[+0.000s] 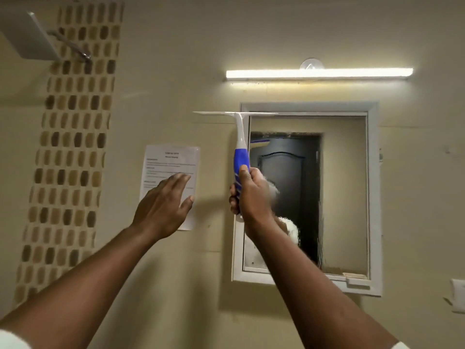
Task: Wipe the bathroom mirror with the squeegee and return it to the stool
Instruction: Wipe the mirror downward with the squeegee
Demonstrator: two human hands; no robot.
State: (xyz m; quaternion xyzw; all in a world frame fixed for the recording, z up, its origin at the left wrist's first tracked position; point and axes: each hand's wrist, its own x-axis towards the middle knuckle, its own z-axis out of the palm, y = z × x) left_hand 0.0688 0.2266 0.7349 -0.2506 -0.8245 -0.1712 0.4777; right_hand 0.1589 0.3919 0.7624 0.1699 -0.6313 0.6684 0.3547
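The mirror (pixel 344 187) hangs on the wall at the right in a white frame (pixel 373 197), and it reflects a dark door. My right hand (pixel 249 195) grips the blue and white handle of the squeegee (pixel 240 147) and holds it upright. The squeegee's white blade lies level with the frame's top left corner, half over the wall and half over the frame. My left hand (pixel 163 205) is raised with straight fingers in front of a paper sheet (pixel 171 167) taped to the wall; whether it touches the sheet I cannot tell. No stool is in view.
A lit tube lamp (pixel 319 73) runs above the mirror. A square shower head (pixel 27 36) juts out at the top left beside a strip of brown mosaic tiles (pixel 70 147). A white wall fitting (pixel 456 295) sits at the right edge.
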